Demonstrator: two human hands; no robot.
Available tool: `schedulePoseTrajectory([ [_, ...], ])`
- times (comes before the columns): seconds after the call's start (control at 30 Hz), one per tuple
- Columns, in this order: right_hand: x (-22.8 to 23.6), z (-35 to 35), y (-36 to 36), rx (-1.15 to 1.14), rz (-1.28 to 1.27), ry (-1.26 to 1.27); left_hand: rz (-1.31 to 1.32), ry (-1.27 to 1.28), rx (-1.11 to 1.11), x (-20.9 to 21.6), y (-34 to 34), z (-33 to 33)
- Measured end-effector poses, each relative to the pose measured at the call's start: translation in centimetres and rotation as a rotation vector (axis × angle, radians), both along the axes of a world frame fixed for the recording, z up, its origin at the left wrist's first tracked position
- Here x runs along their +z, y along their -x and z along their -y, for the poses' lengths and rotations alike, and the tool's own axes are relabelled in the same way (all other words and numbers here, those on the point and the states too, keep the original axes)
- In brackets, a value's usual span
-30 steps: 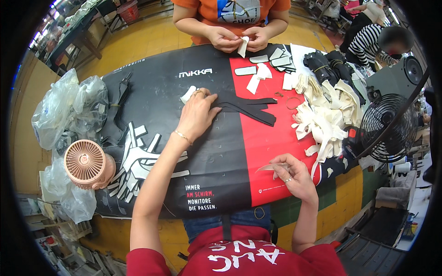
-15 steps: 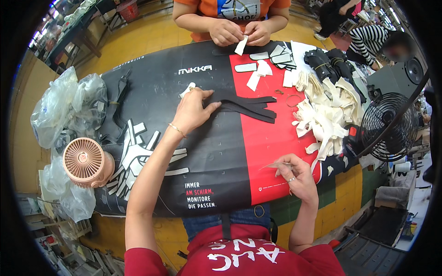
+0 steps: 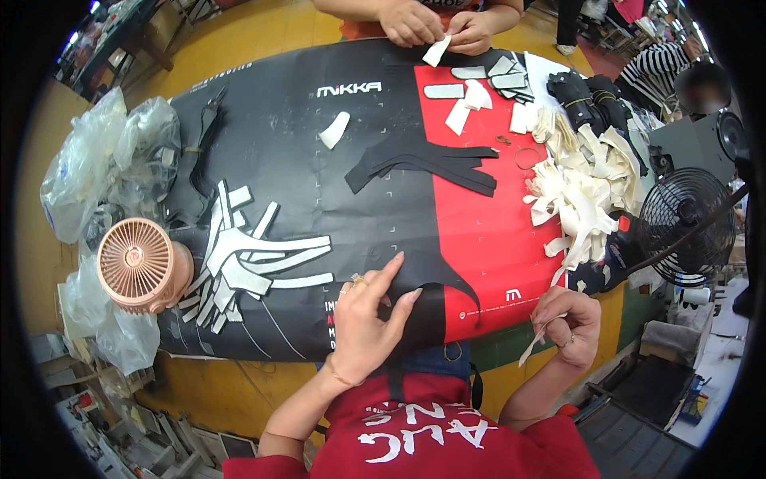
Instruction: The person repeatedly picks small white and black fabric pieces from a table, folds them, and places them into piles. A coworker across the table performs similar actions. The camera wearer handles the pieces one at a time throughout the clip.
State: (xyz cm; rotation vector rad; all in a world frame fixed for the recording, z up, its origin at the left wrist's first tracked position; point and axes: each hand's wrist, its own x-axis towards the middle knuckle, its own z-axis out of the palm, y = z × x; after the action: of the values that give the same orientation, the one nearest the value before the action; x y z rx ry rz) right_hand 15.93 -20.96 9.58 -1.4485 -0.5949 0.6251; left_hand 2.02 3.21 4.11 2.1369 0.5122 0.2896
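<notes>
Black piece, now nearer: curved, slender-tipped

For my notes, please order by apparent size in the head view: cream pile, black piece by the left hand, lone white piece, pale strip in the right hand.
1. Cream pile
2. Black piece, as visible
3. Unranked: lone white piece and pale strip; they look similar, and the held strip may be nearer the camera.

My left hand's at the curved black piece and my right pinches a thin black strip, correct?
Wrong colour: the head view shows your right hand pinching a thin, pale strip. Your left hand is at the curved, flat black piece.
</notes>
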Motion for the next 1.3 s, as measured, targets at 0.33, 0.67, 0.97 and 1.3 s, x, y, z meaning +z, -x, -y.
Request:
schedulePoseTrajectory([
  [0.33,-2.2,-9.6,1.2,0.203,0.254,0.439,0.003,-0.484,0.074,-3.1,5.9,1.1],
  [0.67,-5.7,-14.1,2.0,0.314,0.418,0.478,0.028,-0.589,0.010,-4.6,8.0,1.1],
  [0.97,-5.7,-14.2,2.1,0.314,0.395,0.564,0.025,-0.591,-0.018,-4.4,7.8,0.8],
  [1.3,-5.6,-14.1,1.6,0.381,0.366,0.547,0.012,-0.616,-0.017,-4.2,7.7,0.8],
])
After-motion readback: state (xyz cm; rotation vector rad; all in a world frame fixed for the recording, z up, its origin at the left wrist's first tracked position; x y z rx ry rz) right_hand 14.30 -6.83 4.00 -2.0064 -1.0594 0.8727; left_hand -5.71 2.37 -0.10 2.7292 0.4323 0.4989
